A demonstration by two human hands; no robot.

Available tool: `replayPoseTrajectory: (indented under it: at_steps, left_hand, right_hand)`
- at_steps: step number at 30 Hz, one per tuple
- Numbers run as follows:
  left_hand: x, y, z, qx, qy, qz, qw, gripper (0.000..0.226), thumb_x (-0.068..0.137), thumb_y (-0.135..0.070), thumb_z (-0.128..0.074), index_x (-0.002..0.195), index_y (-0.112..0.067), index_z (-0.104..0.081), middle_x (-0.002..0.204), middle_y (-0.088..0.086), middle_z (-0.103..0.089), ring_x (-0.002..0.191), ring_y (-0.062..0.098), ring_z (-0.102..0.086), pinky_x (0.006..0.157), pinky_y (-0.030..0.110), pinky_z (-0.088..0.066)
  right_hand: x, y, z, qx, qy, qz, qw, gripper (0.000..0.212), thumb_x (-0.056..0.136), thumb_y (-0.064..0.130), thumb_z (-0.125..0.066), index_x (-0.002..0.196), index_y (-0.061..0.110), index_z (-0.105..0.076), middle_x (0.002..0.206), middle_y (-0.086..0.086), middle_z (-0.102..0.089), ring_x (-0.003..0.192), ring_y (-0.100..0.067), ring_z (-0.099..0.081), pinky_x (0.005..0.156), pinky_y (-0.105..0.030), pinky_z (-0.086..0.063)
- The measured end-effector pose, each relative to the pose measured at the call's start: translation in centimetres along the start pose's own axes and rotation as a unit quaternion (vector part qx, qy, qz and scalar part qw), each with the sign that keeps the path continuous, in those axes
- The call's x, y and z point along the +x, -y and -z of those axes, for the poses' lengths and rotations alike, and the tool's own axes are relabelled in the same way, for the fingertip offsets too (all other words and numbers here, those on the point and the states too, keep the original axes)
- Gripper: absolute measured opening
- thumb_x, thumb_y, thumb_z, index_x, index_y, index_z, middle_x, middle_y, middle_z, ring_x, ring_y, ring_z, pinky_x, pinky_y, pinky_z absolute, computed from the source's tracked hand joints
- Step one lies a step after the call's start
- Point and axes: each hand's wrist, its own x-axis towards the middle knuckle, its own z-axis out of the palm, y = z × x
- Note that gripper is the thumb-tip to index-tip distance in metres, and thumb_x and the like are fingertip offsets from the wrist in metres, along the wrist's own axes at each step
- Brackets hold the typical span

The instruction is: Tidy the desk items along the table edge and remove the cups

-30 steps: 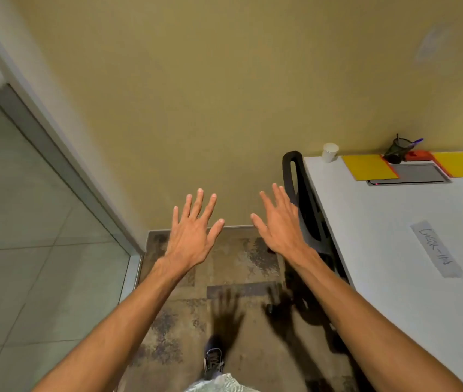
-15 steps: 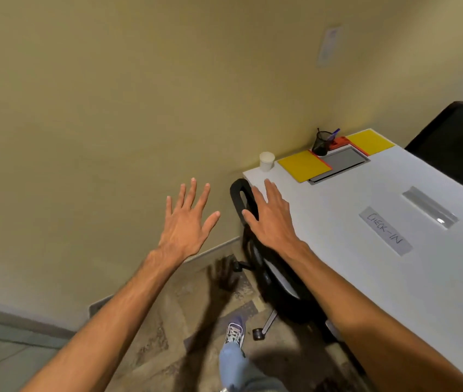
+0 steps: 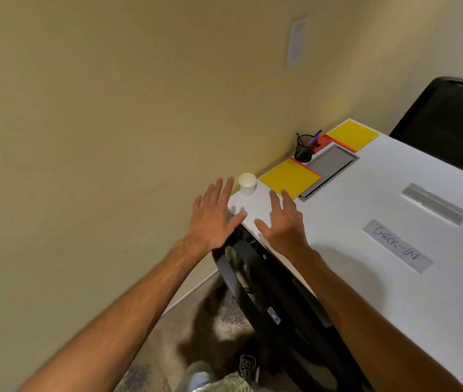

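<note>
I see the cup [image 3: 247, 183] upright just past the left hand [image 3: 213, 219], nearer it than the right hand [image 3: 282, 222]; both hands spread, empty.

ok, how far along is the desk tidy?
Done: nothing visible yet. The paper cup stands at the table corner; the pen holder and yellow sheets sit along the wall edge. In hand: nothing; left hand and right hand hover open near the cup. Left: remove the cup, tidy the items.
</note>
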Motion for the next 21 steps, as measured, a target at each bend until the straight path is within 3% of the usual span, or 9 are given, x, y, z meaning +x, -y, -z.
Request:
replayPoseTrajectory:
  at_steps: [2, 5, 13, 17, 21]
  left_hand:
    - [2.3, 0.2, -0.9, -0.017, 0.004, -0.008, 1.0, 0.084, 0.095, -0.063, -0.039, 0.157, -0.025, 0.004, 0.165, 0.01, -0.004, 0.151, 0.029, -0.012, 0.119, 0.05, -0.019]
    - [5.7, 0.7, -2.5, -0.029, 0.021, -0.018, 0.999, 0.087, 0.094, -0.059, -0.046, 0.158, -0.022, 0.0, 0.165, 0.012, -0.007, 0.15, 0.029, -0.015, 0.119, 0.048, -0.022]
    - [16.0, 3.8, -8.1, -0.015, 0.072, -0.038, 0.997, 0.095, 0.088, -0.056, -0.06, 0.157, -0.016, -0.009, 0.158, 0.016, -0.028, 0.141, 0.032, -0.035, 0.109, 0.044, -0.037]
    - [21.4, 5.1, -10.9, -0.042, 0.144, -0.041, 0.988, 0.1, 0.086, -0.053, -0.064, 0.157, -0.021, -0.002, 0.163, 0.014, -0.012, 0.146, 0.036, -0.021, 0.113, 0.053, -0.026]
    - [25.8, 6.4, -13.3, 0.038, 0.173, -0.087, 0.98, 0.102, 0.085, -0.05, -0.067, 0.157, -0.019, -0.001, 0.163, 0.016, -0.01, 0.148, 0.036, -0.017, 0.115, 0.049, -0.026]
  right_hand:
    - [1.4, -0.7, -0.3, 0.003, 0.015, -0.035, 0.999, 0.083, 0.087, 0.045, -0.068, 0.152, 0.01, -0.029, 0.158, -0.02, -0.026, 0.145, -0.036, -0.028, 0.109, -0.052, -0.037]
    - [3.4, -1.8, -1.0, 0.009, 0.052, -0.067, 0.996, 0.079, 0.093, 0.048, -0.059, 0.154, 0.018, -0.02, 0.163, -0.012, -0.015, 0.148, -0.031, -0.019, 0.114, -0.05, -0.029]
    - [7.1, -4.2, -3.0, -0.036, 0.111, -0.116, 0.986, 0.068, 0.099, 0.047, -0.046, 0.154, 0.018, -0.02, 0.164, -0.011, -0.009, 0.149, -0.029, -0.014, 0.117, -0.044, -0.023]
    - [8.2, -4.0, -4.3, -0.015, 0.119, -0.165, 0.979, 0.064, 0.099, 0.044, -0.047, 0.152, 0.017, -0.025, 0.161, -0.012, -0.017, 0.148, -0.029, -0.018, 0.116, -0.044, -0.024]
    - [9.5, -4.2, -6.1, -0.021, 0.117, -0.199, 0.973, 0.064, 0.098, 0.044, -0.05, 0.151, 0.016, -0.031, 0.159, -0.016, -0.022, 0.144, -0.033, -0.025, 0.112, -0.046, -0.028]
